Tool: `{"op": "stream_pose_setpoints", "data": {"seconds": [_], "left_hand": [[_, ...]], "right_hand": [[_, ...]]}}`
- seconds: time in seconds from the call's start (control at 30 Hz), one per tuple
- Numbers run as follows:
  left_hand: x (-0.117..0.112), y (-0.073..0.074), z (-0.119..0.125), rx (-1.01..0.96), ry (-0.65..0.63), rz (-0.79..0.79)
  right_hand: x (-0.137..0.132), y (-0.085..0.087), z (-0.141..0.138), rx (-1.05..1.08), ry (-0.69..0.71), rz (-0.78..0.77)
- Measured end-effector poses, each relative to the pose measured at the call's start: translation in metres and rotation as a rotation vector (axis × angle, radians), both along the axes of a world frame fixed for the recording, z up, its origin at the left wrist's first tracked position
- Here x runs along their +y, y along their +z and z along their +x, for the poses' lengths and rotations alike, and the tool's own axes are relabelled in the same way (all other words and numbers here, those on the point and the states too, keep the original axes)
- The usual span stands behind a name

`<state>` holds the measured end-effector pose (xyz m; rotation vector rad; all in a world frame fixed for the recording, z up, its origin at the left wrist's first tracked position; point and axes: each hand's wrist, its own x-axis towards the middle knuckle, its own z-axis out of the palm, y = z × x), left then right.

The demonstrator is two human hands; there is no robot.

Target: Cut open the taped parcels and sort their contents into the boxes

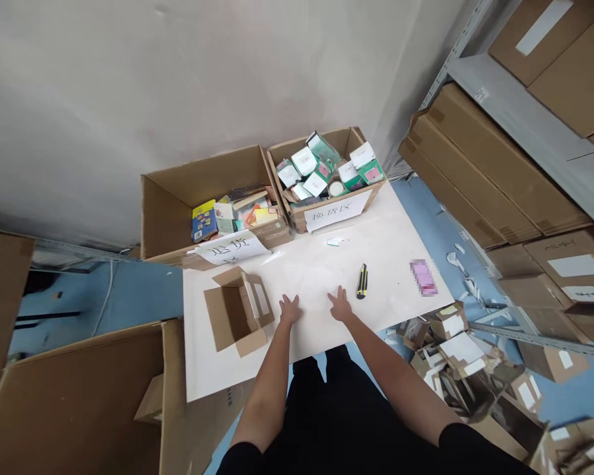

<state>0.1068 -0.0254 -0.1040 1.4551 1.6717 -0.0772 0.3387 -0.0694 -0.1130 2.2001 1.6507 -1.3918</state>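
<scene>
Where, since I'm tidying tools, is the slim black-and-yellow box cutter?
In the head view, the box cutter lies on the white rectangular tabletop, right of the bare right hand, left of the pixelated pink rectangle.

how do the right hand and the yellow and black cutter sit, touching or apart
Apart. The head view shows a strip of white tabletop between the right hand and the cutter.

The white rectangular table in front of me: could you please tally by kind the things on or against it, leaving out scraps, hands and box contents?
Large open brown cardboard boxes with handwritten white signs: 2
Small open brown cardboard box: 1
Black-and-yellow box cutter: 1
Pink rectangular object, blurred: 1
Total: 5
</scene>
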Motion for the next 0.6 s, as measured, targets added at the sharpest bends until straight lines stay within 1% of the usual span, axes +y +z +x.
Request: {"op": "stream_pose_setpoints", "data": {"seconds": [0.07, 0.1, 0.2, 0.23, 0.27, 0.33, 0.37, 0.43, 0.47, 0.53, 0.6], "left_hand": [[-0.015, -0.005, 0.012, -0.019, 0.027, -0.039], [-0.021, -0.005, 0.02, -0.04, 0.044, -0.048], [-0.03, 0.001, 0.046, -0.138, 0.071, -0.003], [-0.031, 0.006, 0.055, -0.178, 0.08, 0.025], [-0.031, 0.012, 0.064, -0.231, 0.094, 0.058], [-0.031, 0.028, 0.077, -0.375, 0.128, 0.123], [-0.031, 0.038, 0.079, -0.455, 0.144, 0.15], [-0.032, 0.062, 0.073, -0.601, 0.156, 0.189], [-0.033, 0.076, 0.065, -0.652, 0.152, 0.207], [-0.037, 0.103, 0.035, -0.712, 0.167, 0.27], [-0.043, 0.128, -0.008, -0.686, 0.258, 0.398]], "right_hand": [[-0.009, -0.003, 0.0, 0.059, -0.025, 0.032], [-0.011, -0.003, -0.002, 0.11, -0.075, 0.048], [-0.003, 0.007, -0.009, 0.364, -0.369, 0.073], [0.003, 0.012, -0.012, 0.443, -0.457, 0.078], [0.009, 0.018, -0.014, 0.502, -0.515, 0.085], [0.023, 0.034, -0.018, 0.593, -0.56, 0.119], [0.029, 0.043, -0.018, 0.641, -0.569, 0.142], [0.039, 0.062, -0.017, 0.766, -0.611, 0.178], [0.043, 0.072, -0.016, 0.823, -0.629, 0.188], [0.051, 0.093, -0.019, 0.852, -0.625, 0.206], [0.059, 0.115, -0.031, 0.825, -0.614, 0.271]]}}
